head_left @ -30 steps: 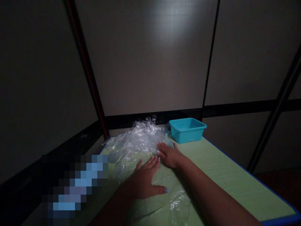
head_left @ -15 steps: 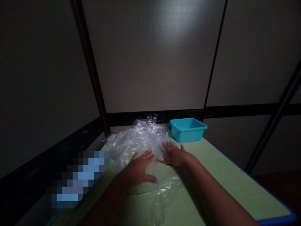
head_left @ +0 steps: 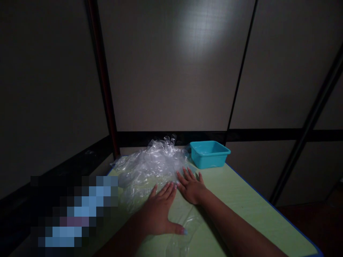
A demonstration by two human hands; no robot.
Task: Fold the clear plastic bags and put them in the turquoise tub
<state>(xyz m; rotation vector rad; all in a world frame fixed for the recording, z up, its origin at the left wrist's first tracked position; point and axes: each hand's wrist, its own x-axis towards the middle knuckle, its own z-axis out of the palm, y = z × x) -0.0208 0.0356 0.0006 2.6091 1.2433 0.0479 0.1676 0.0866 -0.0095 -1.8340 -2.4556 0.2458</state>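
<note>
My left hand [head_left: 160,210] lies palm down over the near part of the clear plastic, fingers stretched forward and thumb pointing right. My right hand [head_left: 191,187] rests flat just ahead and to the right, its fingers spread. Neither hand grips anything. Beneath and between them a thin transparent plastic sheet or glove [head_left: 182,235] is spread toward me; its outline is hard to make out. Beyond the hands sits a crumpled heap of clear plastic [head_left: 158,160], with finger-like tips sticking up at its top like disposable gloves.
A turquoise plastic basin [head_left: 209,160] stands behind my right hand on the light green table [head_left: 241,207], which has a blue edge. Grey panels [head_left: 171,71] rise behind the table. A pixelated bluish patch [head_left: 85,207] covers something along the left side.
My right hand has flattened and spread its fingers on the plastic. The left hand has come slightly nearer to me. The whole view has shifted a little.
</note>
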